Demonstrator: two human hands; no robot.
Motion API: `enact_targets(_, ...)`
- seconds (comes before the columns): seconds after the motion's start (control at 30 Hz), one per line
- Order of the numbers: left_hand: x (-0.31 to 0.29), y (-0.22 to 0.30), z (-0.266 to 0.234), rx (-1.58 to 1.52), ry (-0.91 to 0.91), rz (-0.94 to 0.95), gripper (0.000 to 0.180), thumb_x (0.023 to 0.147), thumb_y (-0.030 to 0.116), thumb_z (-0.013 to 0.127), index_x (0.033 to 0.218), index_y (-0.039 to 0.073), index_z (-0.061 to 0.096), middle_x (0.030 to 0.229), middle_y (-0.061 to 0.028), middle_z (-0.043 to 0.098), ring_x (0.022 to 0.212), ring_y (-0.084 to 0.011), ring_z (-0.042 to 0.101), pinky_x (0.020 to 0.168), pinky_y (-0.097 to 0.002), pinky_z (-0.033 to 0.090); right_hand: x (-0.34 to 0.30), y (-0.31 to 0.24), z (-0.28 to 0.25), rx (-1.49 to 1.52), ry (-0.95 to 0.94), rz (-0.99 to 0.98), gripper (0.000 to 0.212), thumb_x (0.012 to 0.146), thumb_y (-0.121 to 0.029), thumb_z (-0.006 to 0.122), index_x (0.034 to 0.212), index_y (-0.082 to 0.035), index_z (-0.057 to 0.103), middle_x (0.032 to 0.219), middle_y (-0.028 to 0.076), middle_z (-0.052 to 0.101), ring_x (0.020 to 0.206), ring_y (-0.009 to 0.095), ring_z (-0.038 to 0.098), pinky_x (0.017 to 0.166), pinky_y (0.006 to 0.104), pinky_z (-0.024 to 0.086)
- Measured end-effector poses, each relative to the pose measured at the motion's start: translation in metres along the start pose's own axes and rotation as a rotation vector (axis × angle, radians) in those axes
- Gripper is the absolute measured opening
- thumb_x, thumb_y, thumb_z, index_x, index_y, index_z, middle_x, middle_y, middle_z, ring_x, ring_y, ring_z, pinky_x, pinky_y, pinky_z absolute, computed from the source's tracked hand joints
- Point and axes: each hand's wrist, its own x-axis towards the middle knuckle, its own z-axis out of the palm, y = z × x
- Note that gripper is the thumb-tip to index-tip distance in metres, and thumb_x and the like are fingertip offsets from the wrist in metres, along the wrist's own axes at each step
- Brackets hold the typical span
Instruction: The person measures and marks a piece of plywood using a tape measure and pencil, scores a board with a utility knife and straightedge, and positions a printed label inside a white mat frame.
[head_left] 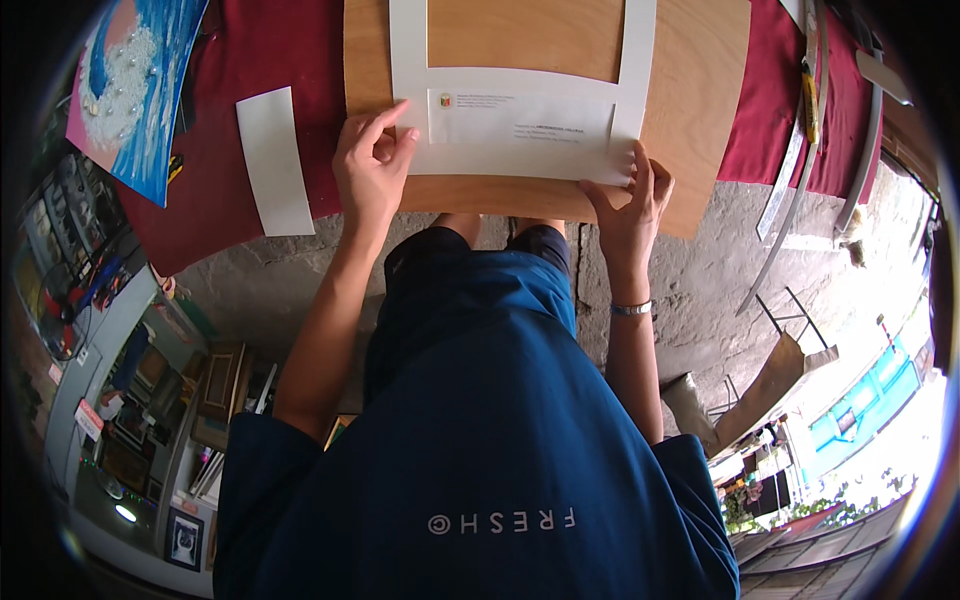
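A white mat board (406,40) with two rectangular windows lies on a brown wooden board (697,85). In its lower window shows a white printed sheet (480,125) with a small crest and lines of text; the upper window shows bare wood. My left hand (375,165) is at the mat's left edge, thumb and index finger pinched toward it and the other fingers curled. My right hand (632,205) takes the mat's near right corner, thumb at the near edge and fingertips at the right side.
A dark red cloth (220,75) covers the table. On its left lie a white card strip (275,165) and a blue-and-pink painting (140,90). To the right are a yellow cutter knife (810,105) and a long metal ruler (780,195). Picture frames (220,395) stand behind me at left.
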Motion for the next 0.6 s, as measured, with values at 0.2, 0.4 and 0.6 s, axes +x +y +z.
enact_targets(0.2,0.001,0.002,-0.002,0.021,-0.032,0.006,0.033,0.086,0.003,0.076,0.118,0.01,0.074,0.092,0.0,0.061,0.068,-0.0057,0.052,0.06,-0.0218,0.044,-0.002,-0.005,0.001,-0.13,0.023,-0.045,0.09,0.074,-0.023,0.087,0.151,-0.011,0.042,0.126,0.016,0.047,0.114,0.034,0.047,0.1,0.0467,0.042)
enact_targets(0.4,0.01,0.003,-0.011,0.267,-0.072,0.221,0.033,0.082,0.011,0.079,0.114,0.01,0.073,0.107,-0.0061,0.061,0.094,-0.0217,0.059,0.082,-0.0362,0.051,-0.003,-0.016,-0.004,-0.256,-0.035,-0.12,0.085,0.077,-0.019,0.084,0.152,-0.014,0.043,0.13,0.014,0.046,0.109,0.032,0.049,0.096,0.0467,0.044)
enact_targets(0.6,0.033,-0.009,-0.033,0.389,-0.278,0.504,0.038,0.083,0.018,0.079,0.117,0.008,0.068,0.146,-0.0042,0.052,0.129,-0.0295,0.051,0.106,-0.0433,0.042,-0.004,-0.024,-0.006,-0.373,-0.066,-0.117,0.082,0.08,-0.026,0.082,0.15,-0.012,0.043,0.133,0.016,0.045,0.112,0.035,0.049,0.096,0.0472,0.044)
